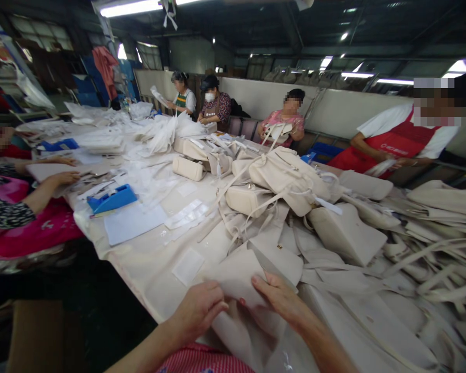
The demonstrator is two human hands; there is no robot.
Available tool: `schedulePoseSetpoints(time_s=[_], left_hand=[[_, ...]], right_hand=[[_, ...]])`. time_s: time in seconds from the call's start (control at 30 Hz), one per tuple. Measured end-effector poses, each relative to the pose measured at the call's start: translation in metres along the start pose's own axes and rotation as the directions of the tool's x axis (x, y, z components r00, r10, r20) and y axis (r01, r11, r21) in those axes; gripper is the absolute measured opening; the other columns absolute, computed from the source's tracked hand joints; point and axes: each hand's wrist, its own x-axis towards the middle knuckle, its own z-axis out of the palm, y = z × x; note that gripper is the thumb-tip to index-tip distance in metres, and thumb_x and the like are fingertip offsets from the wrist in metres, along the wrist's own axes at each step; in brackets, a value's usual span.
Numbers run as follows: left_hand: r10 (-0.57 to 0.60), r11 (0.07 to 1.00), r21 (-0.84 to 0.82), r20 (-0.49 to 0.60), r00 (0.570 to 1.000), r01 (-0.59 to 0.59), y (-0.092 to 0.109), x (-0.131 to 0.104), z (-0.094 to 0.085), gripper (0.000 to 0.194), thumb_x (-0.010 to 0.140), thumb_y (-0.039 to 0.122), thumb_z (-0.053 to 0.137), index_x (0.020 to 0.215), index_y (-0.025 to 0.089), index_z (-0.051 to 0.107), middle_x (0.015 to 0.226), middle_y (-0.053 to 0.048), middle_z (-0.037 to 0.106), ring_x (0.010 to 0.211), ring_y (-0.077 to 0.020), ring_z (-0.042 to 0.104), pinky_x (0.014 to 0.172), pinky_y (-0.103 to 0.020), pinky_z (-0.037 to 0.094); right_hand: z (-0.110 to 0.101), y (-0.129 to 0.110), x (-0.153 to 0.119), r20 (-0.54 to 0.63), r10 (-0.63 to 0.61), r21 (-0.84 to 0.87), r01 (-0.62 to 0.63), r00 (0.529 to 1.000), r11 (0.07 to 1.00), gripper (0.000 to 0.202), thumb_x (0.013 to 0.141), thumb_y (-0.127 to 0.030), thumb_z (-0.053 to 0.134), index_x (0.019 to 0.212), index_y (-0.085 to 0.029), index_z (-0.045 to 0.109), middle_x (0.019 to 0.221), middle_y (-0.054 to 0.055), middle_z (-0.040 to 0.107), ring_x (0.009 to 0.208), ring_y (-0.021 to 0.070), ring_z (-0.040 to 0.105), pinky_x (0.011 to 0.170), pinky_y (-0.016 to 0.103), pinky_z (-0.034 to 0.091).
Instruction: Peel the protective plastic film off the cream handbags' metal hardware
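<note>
"Head view: what takes up most room?"

"The desk (140,264), then the heap of pale bags (349,230) along its right side."

"And the pale bag piece (236,274)?"

"At the near edge of the desk, just beside the heap, held up between both hands. A white sheet (134,223) lies further off to the left."

"How do the fingers sit?"

"The left hand (202,305) has its fingers curled shut on the left edge; the right hand (279,298) grips the other side, thumb on top. I'd pull evenly, thumb pads flat, no nails, so the soft material doesn't crease."

"Anything smaller?"

"A blue dispenser (118,199) near the sheet, and a tiny metal fitting (279,247) just beyond the right hand; I'd guard against it scratching"
</note>
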Motion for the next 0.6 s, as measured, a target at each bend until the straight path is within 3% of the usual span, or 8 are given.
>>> schedulePoseSetpoints(time_s=[0.1,0.2,0.37,0.6], left_hand=[[-0.029,0.98,-0.198,-0.062,0.998,0.017,0.007,0.009,-0.006,0.015,0.093,0.017,0.047,0.088,0.019,0.061,0.087,-0.003,0.06,0.083,-0.0154,0.057,0.075,-0.025,0.044],[-0.032,0.955,-0.295,-0.063,0.998,0.012,0.015,0.019,0.002,0.012,0.087,0.01,0.054,0.086,0.019,0.062,0.088,-0.003,0.06,0.085,-0.0155,0.057,0.077,-0.025,0.044],[-0.191,0.939,-0.312,-0.12,0.974,0.146,0.013,0.019,0.02,0.016,0.077,0.003,0.061,0.072,0.017,0.056,0.077,0.0,0.056,0.076,-0.0136,0.053,0.07,-0.023,0.04],[-0.172,0.938,-0.317,-0.081,0.982,0.139,0.009,0.02,0.019,0.017,0.079,0.005,0.059,0.069,0.018,0.054,0.074,0.001,0.055,0.073,-0.013,0.052,0.068,-0.023,0.038]], right_hand=[[0.004,-0.005,0.0,0.002,-0.042,-0.07,0.042,0.999,0.997,0.04,0.083,-0.056,0.049,0.078,-0.018,0.061,0.076,0.002,0.062,0.072,0.0181,0.053,0.07,0.03,0.044],[0.006,-0.007,0.002,-0.024,-0.074,-0.176,0.068,0.997,0.982,0.039,0.082,-0.055,0.047,0.074,-0.019,0.057,0.072,0.001,0.057,0.069,0.0171,0.047,0.066,0.03,0.041],[0.008,-0.002,0.003,-0.023,-0.066,-0.186,0.061,0.998,0.981,0.038,0.083,-0.054,0.044,0.076,-0.018,0.056,0.072,0.002,0.055,0.069,0.0169,0.046,0.067,0.03,0.039],[0.009,0.002,0.001,-0.054,-0.058,-0.235,0.044,0.997,0.971,0.04,0.084,-0.054,0.042,0.077,-0.018,0.058,0.07,0.001,0.053,0.067,0.0162,0.046,0.062,0.028,0.039]])
